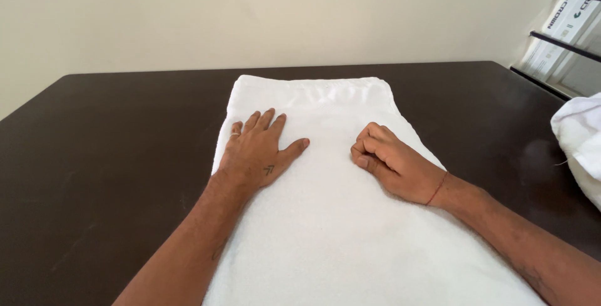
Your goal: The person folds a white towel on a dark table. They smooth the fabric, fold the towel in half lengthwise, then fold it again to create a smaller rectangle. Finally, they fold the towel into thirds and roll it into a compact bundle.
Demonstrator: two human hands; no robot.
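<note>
A white towel (325, 218) lies folded lengthwise on a dark brown table (106, 155), running from the near edge toward the wall. My left hand (258, 149) rests flat on the towel's left side, palm down, fingers spread toward the far end. My right hand (388, 159) sits on the towel's right side with its fingers curled into a loose fist, knuckles against the cloth, nothing visibly in it. A thin red thread circles the right wrist.
More white cloth (582, 146) is heaped at the table's right edge. A black rack with white boxes (563, 30) stands beyond the right corner. A pale wall (250, 11) runs behind the table's far edge.
</note>
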